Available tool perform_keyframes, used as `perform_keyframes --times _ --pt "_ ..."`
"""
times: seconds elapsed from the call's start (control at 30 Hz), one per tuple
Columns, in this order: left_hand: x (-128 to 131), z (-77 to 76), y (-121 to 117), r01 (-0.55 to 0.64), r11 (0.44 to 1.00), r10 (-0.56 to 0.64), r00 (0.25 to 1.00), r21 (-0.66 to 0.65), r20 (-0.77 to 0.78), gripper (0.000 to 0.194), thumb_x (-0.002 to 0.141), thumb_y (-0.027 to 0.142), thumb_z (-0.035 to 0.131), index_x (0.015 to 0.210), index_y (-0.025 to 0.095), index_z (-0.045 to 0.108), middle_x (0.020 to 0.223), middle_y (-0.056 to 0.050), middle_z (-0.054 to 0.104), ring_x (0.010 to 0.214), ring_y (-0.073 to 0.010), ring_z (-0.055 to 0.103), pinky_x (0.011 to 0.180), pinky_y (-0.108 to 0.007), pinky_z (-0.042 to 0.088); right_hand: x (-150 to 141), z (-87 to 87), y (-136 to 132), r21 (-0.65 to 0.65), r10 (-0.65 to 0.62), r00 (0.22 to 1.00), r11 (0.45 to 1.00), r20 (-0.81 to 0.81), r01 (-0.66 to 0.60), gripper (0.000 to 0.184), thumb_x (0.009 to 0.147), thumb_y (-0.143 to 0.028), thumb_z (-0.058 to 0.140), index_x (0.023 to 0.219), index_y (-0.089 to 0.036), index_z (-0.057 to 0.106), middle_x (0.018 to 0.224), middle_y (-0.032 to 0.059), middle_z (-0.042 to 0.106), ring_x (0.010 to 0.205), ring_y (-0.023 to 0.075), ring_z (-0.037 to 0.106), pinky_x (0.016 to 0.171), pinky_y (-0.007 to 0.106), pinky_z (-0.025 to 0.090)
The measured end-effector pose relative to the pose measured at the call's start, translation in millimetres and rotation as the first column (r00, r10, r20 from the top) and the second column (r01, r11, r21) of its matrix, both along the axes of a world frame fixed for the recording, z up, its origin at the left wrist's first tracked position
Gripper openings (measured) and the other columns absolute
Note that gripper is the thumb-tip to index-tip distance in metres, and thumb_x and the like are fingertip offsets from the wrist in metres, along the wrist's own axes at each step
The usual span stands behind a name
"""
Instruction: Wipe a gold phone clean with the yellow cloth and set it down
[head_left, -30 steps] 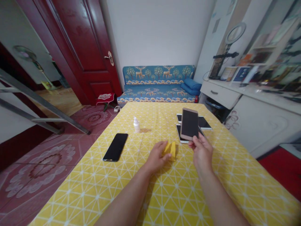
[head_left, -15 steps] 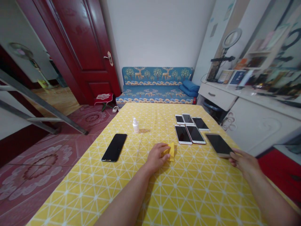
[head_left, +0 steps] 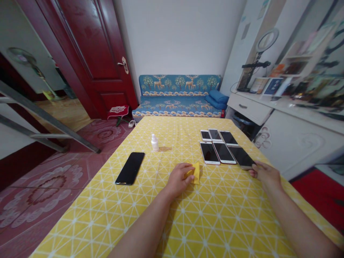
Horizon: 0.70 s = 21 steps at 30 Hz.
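My left hand (head_left: pixel 179 179) rests near the middle of the table, closed on a folded yellow cloth (head_left: pixel 197 173). At the right, my right hand (head_left: pixel 266 173) pinches the near end of a dark-screened smartphone (head_left: pixel 242 156). That phone lies beside a white-framed phone (head_left: pixel 224 152), at the end of the near row. Another white phone (head_left: pixel 209 153) sits to the left in this row. Behind them are a small white phone (head_left: pixel 205 135), a silver-edged phone (head_left: pixel 215 134) and a dark-screened phone (head_left: pixel 228 137). A black smartphone (head_left: pixel 130 168) lies apart on the left.
A small white bottle (head_left: pixel 155 143) stands upright behind the black phone. The table has a yellow patterned tablecloth (head_left: pixel 209 222). Beyond it is a blue sofa (head_left: pixel 172 104); a white dresser (head_left: pixel 298 132) is on the right, a metal ladder (head_left: pixel 51 136) on the left.
My right hand has moved left and away from me with the dark smartphone, bringing it up to the other phones. The left hand and the cloth have stayed in place.
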<state>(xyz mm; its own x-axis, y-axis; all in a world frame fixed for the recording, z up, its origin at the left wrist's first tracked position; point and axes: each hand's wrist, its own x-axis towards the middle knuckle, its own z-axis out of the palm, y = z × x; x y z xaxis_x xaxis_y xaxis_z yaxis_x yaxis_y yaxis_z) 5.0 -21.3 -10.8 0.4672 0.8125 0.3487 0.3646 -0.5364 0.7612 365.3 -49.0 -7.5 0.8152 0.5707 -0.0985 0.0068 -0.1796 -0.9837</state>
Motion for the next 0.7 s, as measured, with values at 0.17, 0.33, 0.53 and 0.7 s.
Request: perform_keyframes --times 0.17,0.33,0.53,0.7 --pt "0 -0.5 1 -0.008 1.000 0.008 1.000 -0.003 -0.012 0.033 0.082 0.033 0.061 0.113 0.025 0.070 0.123 -0.008 0.063 0.115 -0.0248 0.055 0.100 -0.039 0.042 -1 -1.3 10 -0.019 0.013 0.998 1.000 0.069 -0.011 0.039 0.073 -0.001 0.063 0.112 -0.010 0.066 0.056 -0.0014 0.061 0.042 0.0099 0.056 0.045 0.020 0.051" --pt "1 -0.6 3 0.001 1.000 -0.001 1.000 0.007 0.004 0.032 0.083 0.032 0.061 0.112 0.025 0.070 0.121 -0.008 0.065 0.113 -0.0251 0.055 0.100 -0.040 0.042 4 -1.6 15 -0.100 0.033 0.980 0.995 0.194 -0.014 0.039 0.073 -0.007 0.065 0.112 -0.009 0.068 0.053 -0.0012 0.060 0.046 0.0138 0.058 0.050 0.026 0.052" --pt "2 -0.1 3 -0.005 1.000 0.005 0.999 -0.003 0.043 0.029 0.082 0.031 0.061 0.108 0.025 0.071 0.118 -0.008 0.066 0.112 -0.0257 0.057 0.099 -0.041 0.042 -30 8.5 12 -0.102 -0.016 0.728 0.988 0.685 0.118 0.036 0.068 -0.020 0.073 0.104 -0.017 0.071 0.102 0.0120 0.065 0.094 0.0265 0.063 0.079 0.038 0.050" --pt "3 -3.9 5 -0.086 0.992 0.101 0.979 -0.093 0.179 0.026 0.085 0.027 0.055 0.105 0.021 0.071 0.106 -0.008 0.070 0.100 -0.0224 0.062 0.093 -0.039 0.047 -129 26.0 10 -0.111 0.341 0.596 0.915 0.727 -0.389 0.025 0.081 -0.031 0.059 0.101 -0.021 0.069 0.100 0.0055 0.066 0.068 0.0146 0.062 0.067 0.029 0.049"
